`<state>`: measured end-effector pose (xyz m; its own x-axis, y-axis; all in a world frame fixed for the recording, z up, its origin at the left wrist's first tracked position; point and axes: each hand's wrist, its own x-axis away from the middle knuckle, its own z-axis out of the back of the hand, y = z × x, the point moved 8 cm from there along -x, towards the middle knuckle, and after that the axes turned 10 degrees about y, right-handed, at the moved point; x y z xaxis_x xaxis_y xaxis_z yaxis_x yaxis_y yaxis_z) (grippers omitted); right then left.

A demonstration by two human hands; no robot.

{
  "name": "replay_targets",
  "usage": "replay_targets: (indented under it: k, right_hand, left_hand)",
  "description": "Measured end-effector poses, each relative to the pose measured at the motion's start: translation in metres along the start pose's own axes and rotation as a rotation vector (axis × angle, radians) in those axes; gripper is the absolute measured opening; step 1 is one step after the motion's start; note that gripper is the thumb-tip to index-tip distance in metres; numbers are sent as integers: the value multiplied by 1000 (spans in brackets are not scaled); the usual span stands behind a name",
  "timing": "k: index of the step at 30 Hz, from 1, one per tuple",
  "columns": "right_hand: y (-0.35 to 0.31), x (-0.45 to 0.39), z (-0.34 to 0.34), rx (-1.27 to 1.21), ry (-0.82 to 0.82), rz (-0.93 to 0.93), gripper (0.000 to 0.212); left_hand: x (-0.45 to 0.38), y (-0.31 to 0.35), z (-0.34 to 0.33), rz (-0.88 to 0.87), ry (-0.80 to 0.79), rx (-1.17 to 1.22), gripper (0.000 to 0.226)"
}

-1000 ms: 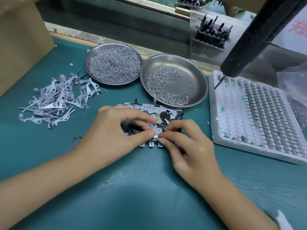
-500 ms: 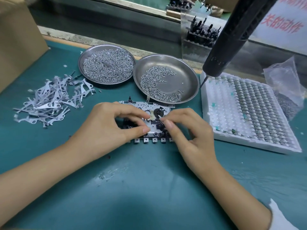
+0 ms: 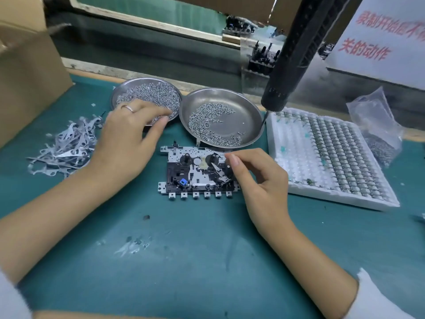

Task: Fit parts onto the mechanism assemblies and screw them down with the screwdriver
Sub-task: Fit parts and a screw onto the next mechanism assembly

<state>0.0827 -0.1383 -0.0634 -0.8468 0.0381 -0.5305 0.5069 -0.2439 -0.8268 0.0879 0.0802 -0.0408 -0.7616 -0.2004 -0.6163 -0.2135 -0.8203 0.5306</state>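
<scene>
- The mechanism assembly [image 3: 197,173] lies flat on the green worktop [image 3: 184,261], between the two hands and just in front of the right-hand steel dish [image 3: 250,116].
- The right hand [image 3: 259,180] rests at the assembly's right edge; its fingers [image 3: 234,161] are curled, the thumb and forefinger tips pressed together over the right-hand spindle. Whether they pinch a part I cannot tell.
- The left hand [image 3: 128,139] is well off the assembly, reaching toward the left steel dish [image 3: 119,93]; its fingers [image 3: 156,113] are loosely extended over the heap of screws [image 3: 149,95], gripping nothing visible.
- A pile of flat metal levers [image 3: 66,146] lies left of that hand.
- A white tray [image 3: 299,192] of small parts sits to the right.
- The black screwdriver [image 3: 294,51] hangs above the tray's near-left corner, untouched.
</scene>
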Motion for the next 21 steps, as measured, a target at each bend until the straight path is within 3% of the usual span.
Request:
replay_targets:
  k: [4, 8, 11, 14, 17, 21]
  right_hand:
    - [0, 1, 0, -22, -7, -7, 9]
    - [0, 2, -1, -36, -22, -6, 9]
    - [0, 2, -2, -43, -36, -10, 9]
    - [1, 1, -3, -46, -39, -6, 9]
    - [1, 1, -2, -41, -34, 1, 9]
    - [1, 1, -2, -46, -34, -4, 9]
  left_hand:
    - [-25, -30, -22, 83, -149, -369, 33]
    - [-41, -39, -36, 146, -223, -449, 30]
    - [-44, -44, -33, 235, -159, -405, 19]
    - [-41, -34, -25, 150, -37, -396, 15]
    - [-37, -26, -16, 51, 92, -351, 20]
    - [-34, -31, -13, 86, 123, -164, 34]
